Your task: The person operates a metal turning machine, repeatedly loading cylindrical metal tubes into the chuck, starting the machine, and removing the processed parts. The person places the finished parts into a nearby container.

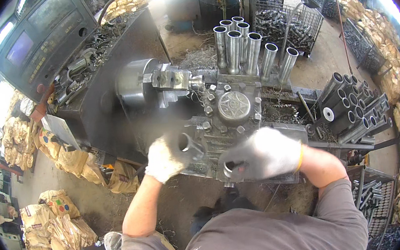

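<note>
Gloved left hand [164, 159] curls closed around a steel tube [194, 148], on the near side of a lathe tool post [234, 107]. The gloved right hand [271, 152] is partly curled nearby (blur hides whether it holds anything). Upright tubes [234, 49] stand beyond the post.

White-gloved left hand [163, 158], grey-and-white-gloved right hand [270, 154], silvery tubes [235, 54] at one o'clock, star-patterned grey cap [234, 107], tan sacks [74, 233] at eight o'clock, grey-brown shirt [271, 230]
</note>
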Motion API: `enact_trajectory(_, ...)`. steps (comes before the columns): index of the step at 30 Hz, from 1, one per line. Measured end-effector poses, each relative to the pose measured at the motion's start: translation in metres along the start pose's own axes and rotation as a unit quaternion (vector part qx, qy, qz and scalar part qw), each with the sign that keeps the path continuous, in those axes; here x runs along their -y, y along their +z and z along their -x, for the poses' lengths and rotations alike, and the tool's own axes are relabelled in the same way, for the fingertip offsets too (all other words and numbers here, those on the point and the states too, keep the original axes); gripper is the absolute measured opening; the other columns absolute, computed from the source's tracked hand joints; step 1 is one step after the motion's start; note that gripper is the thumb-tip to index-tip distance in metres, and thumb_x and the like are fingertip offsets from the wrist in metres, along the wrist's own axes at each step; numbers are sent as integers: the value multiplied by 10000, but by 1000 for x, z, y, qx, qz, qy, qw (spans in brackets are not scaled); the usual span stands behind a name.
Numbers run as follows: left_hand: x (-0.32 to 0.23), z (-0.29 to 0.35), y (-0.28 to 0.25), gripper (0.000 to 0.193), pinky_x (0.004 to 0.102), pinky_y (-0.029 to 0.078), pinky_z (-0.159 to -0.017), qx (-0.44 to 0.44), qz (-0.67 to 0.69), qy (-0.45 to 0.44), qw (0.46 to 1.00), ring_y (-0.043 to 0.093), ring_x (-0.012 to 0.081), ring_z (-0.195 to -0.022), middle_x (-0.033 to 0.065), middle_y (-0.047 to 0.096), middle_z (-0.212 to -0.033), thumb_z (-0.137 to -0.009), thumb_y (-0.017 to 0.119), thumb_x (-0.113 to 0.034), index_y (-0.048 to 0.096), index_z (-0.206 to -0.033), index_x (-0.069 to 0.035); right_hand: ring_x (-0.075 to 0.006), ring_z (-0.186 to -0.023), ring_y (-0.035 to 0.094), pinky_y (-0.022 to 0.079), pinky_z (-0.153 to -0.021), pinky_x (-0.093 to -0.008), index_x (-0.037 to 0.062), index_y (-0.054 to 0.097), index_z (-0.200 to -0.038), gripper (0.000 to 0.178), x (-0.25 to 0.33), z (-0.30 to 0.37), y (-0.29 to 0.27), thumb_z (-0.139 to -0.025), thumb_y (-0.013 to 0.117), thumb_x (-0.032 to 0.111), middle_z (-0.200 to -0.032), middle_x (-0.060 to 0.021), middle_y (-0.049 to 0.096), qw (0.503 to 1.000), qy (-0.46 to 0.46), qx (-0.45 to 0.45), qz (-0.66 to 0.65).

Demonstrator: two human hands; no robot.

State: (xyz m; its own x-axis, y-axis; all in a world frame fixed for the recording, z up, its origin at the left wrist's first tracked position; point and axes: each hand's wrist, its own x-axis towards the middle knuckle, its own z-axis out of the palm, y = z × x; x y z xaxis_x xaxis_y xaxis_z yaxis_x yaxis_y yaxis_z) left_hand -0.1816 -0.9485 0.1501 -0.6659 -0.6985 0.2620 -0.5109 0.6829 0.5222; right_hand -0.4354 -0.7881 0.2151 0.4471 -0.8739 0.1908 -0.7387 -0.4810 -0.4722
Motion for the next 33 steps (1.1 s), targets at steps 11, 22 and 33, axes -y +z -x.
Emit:
enact_trajectory(11,42,-34,5,1015,462,582,-1057,134,144,62,979,715,377,-1251,236,660,-1461,-768,942,-173,423,-1631,-44,-190,-1033,752,605,-904,-366,60,808,-1074,237,-243,-174,8,-871,821,181,-1037,-87,800,989,4,146,19)
enact_trajectory(22,181,-187,5,865,635,272,-1291,-256,-142,199,935,423,517,-1502,267,529,-1552,-768,814,-314,510,-1516,-3,-367,-1110,745,633,-924,-444,15,679,-1309,526,-212,-211,-61,-825,823,163,-1263,-237,741,894,394,-34,210)
enact_trajectory(33,191,-175,-6,824,664,299,-1262,-272,-177,205,924,456,532,-1463,290,522,-1540,-822,745,-343,478,-1517,10,-192,-896,742,603,-759,-388,5,782,-1256,565,-320,-198,-1,-863,887,397,-1074,-105,817,785,440,333,-282)
